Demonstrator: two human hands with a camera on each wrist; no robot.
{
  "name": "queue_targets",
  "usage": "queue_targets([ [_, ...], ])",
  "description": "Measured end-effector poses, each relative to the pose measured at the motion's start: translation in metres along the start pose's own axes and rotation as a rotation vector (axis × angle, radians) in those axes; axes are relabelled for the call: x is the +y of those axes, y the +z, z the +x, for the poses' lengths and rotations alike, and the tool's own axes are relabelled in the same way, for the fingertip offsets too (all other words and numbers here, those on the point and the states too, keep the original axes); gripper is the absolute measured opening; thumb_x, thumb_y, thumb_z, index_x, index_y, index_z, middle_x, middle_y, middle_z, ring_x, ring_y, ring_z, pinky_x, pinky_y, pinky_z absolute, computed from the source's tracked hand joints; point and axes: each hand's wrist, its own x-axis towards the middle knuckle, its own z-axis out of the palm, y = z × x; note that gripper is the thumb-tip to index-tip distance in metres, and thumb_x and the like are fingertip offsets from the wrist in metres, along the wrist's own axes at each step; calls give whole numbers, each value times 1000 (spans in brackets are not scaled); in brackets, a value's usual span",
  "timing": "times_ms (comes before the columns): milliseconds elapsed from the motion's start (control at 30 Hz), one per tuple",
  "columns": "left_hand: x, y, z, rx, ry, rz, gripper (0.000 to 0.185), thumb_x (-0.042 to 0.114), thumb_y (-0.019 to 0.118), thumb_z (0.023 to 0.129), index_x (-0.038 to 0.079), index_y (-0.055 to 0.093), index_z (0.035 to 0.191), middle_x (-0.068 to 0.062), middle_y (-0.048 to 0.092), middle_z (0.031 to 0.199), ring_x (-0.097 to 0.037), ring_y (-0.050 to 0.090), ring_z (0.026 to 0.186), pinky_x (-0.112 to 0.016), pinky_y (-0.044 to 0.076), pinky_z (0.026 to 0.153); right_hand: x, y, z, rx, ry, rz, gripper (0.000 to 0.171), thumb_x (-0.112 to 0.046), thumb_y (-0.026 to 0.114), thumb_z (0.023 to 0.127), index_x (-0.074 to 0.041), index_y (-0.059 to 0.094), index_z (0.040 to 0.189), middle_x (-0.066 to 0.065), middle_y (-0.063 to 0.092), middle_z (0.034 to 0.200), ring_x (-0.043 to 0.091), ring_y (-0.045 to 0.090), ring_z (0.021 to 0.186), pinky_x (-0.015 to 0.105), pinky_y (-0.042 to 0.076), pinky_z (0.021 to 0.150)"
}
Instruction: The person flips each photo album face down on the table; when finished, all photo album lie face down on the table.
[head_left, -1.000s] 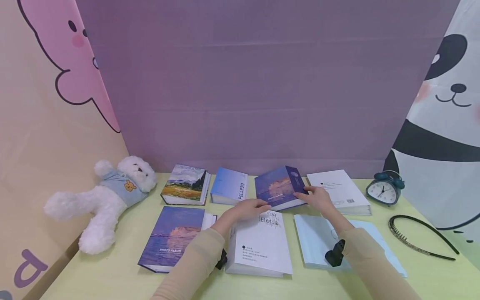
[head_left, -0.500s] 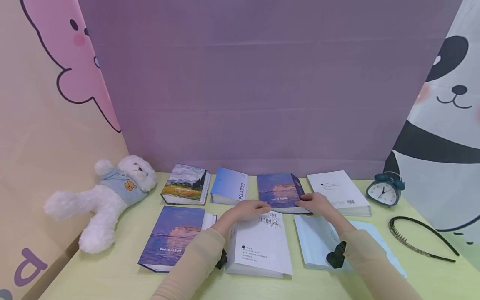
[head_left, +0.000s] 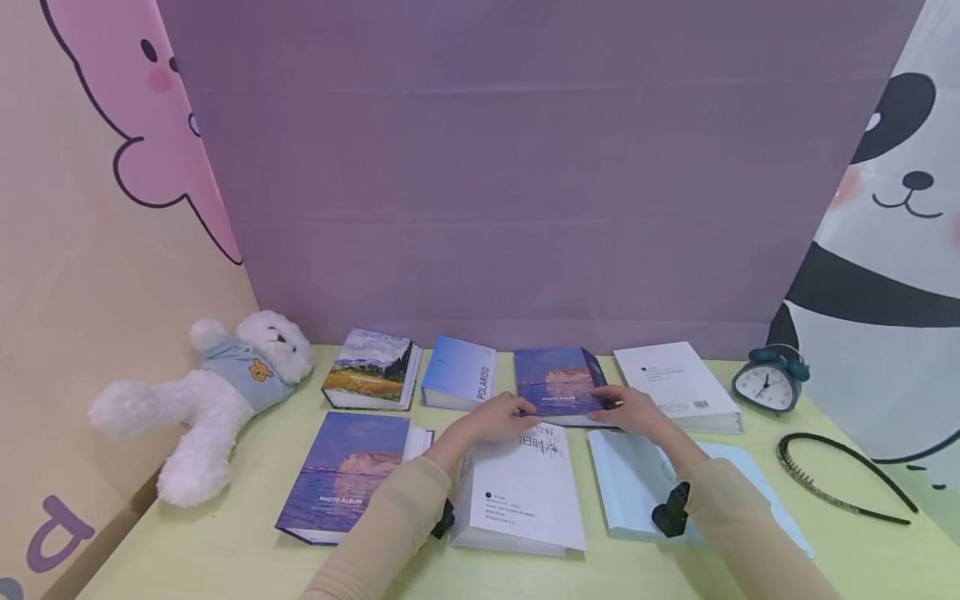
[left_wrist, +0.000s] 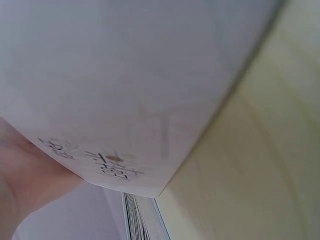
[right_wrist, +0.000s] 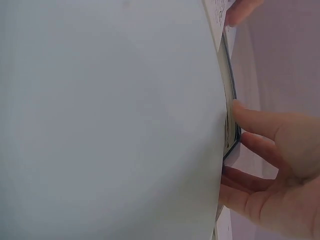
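A purple-blue photo album [head_left: 558, 379] with a seaside cliff painting lies flat in the back row, its spine to the right. My right hand [head_left: 630, 408] grips its front right corner. In the right wrist view the thumb [right_wrist: 255, 120] presses by the page edge while the fingers curl at the spine side. My left hand [head_left: 498, 417] is by the album's front left corner, over the far end of a white book [head_left: 517, 492] with printed characters; its fingers are loosely bent and hold nothing. In the left wrist view that book hides most of the hand.
A landscape-covered book [head_left: 371, 367], a blue Polaroid album [head_left: 459, 371] and a white book [head_left: 671, 379] share the back row. Another photo album [head_left: 345, 475] and a light blue book [head_left: 637, 475] lie in front. A plush bear [head_left: 232, 383], alarm clock [head_left: 765, 385] and headband [head_left: 806, 475] flank them.
The back-row photo album, tilted up a second ago, has come down flat and straightened with my right hand on it. My left hand's fingers have drawn back slightly from its front edge.
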Motion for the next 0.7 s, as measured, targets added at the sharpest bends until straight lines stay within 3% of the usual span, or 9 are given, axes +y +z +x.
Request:
queue_targets([
  [133, 0, 2, 2, 14, -5, 18, 38, 40, 46, 98, 19, 58, 127, -4, 56, 131, -22, 50, 123, -38, 43, 101, 2, 1, 3, 4, -3, -10, 61, -33, 67, 86, -1, 48, 134, 31, 43, 136, 45, 40, 125, 58, 38, 100],
  [433, -6, 3, 2, -52, 14, 18, 42, 46, 42, 98, 24, 56, 130, 2, 56, 132, -19, 49, 126, -37, 41, 104, 4, 5, 7, 21, -25, -18, 58, -29, 66, 87, 1, 48, 133, 33, 44, 134, 47, 42, 124, 57, 38, 100],
  [700, -6, 2, 2, -25, 8, -13, 42, 44, 43, 98, 22, 55, 130, 0, 56, 132, -20, 49, 126, -38, 41, 104, -4, 3, 1, 21, -25, -8, 56, -27, 65, 89, 2, 46, 133, 33, 41, 136, 47, 40, 125, 58, 37, 102],
])
